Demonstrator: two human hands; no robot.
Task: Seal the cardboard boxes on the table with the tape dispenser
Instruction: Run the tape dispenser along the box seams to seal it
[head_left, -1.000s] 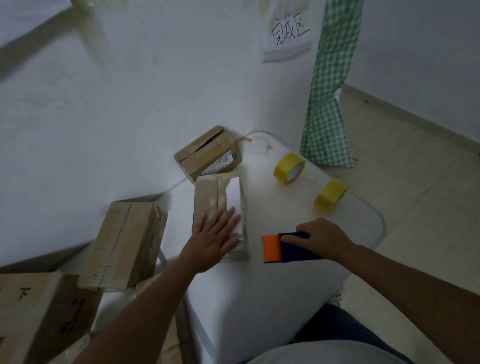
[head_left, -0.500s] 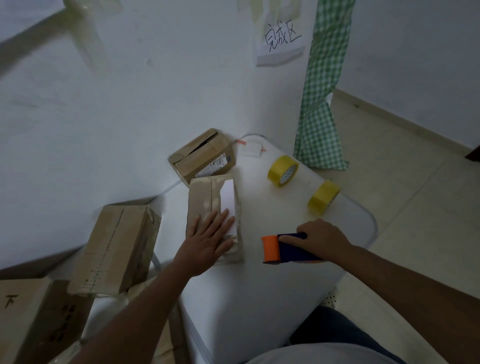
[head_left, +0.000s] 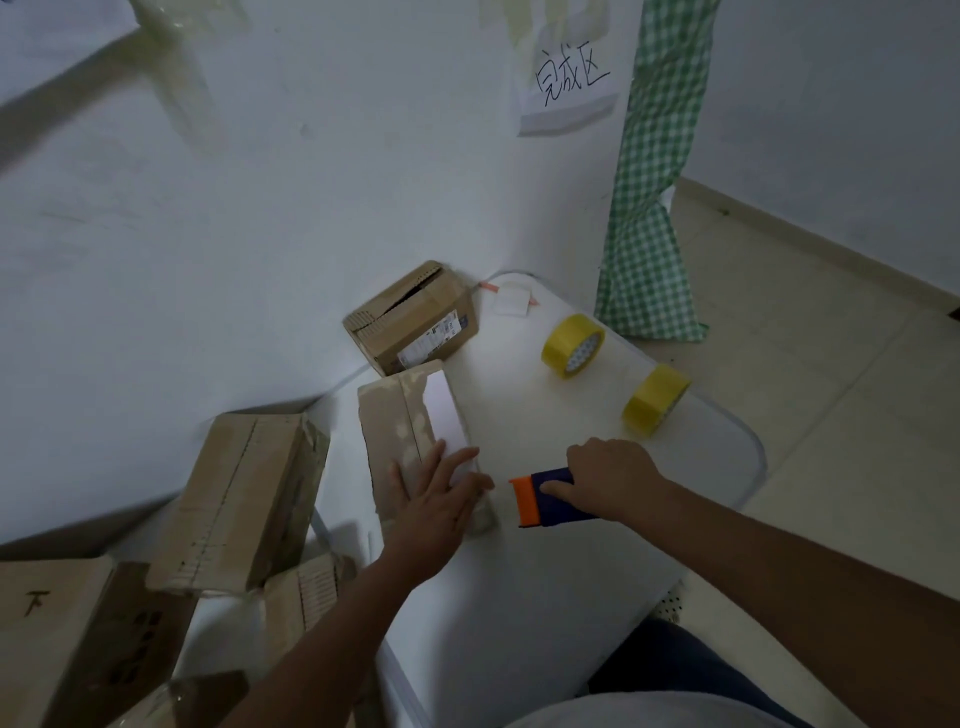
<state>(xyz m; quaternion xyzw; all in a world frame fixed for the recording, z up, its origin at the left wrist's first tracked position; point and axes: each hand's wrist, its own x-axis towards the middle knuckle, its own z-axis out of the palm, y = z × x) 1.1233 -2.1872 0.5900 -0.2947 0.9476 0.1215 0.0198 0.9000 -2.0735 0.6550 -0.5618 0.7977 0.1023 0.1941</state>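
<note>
A long cardboard box (head_left: 400, 421) with a white label lies on the white table (head_left: 545, 587). My left hand (head_left: 439, 501) rests flat on its near end, fingers spread. My right hand (head_left: 610, 478) grips the blue handle of the tape dispenser (head_left: 543, 499), whose orange blade end points at the box's near right corner, a small gap away. A second cardboard box (head_left: 415, 319), flaps slightly apart and a shipping label on its side, stands at the table's far edge against the wall.
Two yellow tape rolls (head_left: 571, 345) (head_left: 655, 400) stand on the table's right side. A small white pad (head_left: 511, 301) lies at the far corner. Several cardboard boxes (head_left: 244, 499) pile up left of the table. A green checked cloth (head_left: 649, 208) hangs at right.
The view has shifted slightly. My right hand with the dispenser has stayed close to the box's near corner, and my left hand has stayed flat on the box.
</note>
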